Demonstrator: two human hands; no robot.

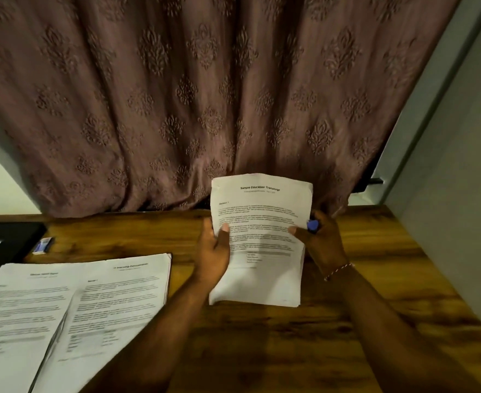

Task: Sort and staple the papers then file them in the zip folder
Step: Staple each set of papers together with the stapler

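- The left hand [215,248] reaches up from the lower middle, forearm slanting in from the left. It grips the left edge of the sheaf [262,222], with the thumb [224,228] flat on the printed face and the fingers hidden behind.
- The right hand [323,241] comes in from the lower right and pinches the right edge of the sheaf, thumb tip on the front. Its curled fingers also hold a small blue thing [313,226] against the paper's edge; what it is cannot be told.
- A thin bracelet [338,270] sits on the right wrist.
- The sheaf is several white sheets held upright over the table [389,279], facing the camera, headed "Sample Education Transcript". Its top corners curl back. Whether its lower edge touches the table cannot be told.
- To the left lie a left pile [21,307] and a right pile [114,302] of printed papers, flat, with their inner edges meeting.
- Beyond them is a small white-and-blue box [44,245], beside a flat black thing [6,236] at the table's left end.
- A patterned curtain [205,95] hangs behind.
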